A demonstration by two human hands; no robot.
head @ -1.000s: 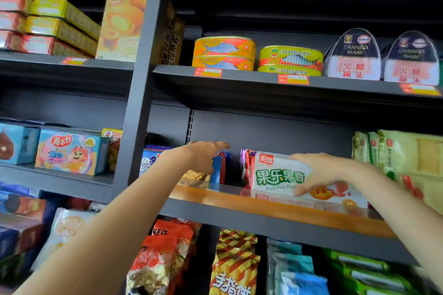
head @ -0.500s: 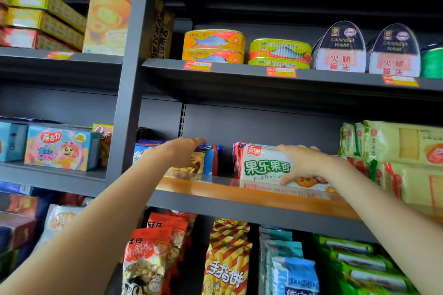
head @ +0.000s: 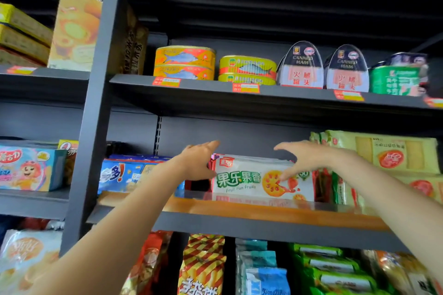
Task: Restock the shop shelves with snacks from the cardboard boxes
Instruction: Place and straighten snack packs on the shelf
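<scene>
A white snack pack with green lettering and a fruit biscuit picture (head: 242,181) stands at the front of a row of like packs on the middle shelf (head: 251,214). My left hand (head: 196,161) is at the pack's left end, fingers spread, thumb touching its edge. My right hand (head: 304,159) rests on the pack's upper right corner, fingers spread over the top and thumb on its face. Blue biscuit packs (head: 119,175) stand to the left, partly hidden by my left forearm. No cardboard box is in view.
Green and cream cracker packs (head: 383,158) fill the shelf to the right. Fish tins (head: 184,62) and canned ham (head: 300,67) sit on the shelf above. Bagged snacks (head: 203,268) hang below. A dark upright post (head: 96,115) divides the left bay with boxed snacks (head: 28,169).
My left hand has left the blue packs and moved right to the white pack's left end. The right hand has shifted to its upper right corner. The camera has moved closer.
</scene>
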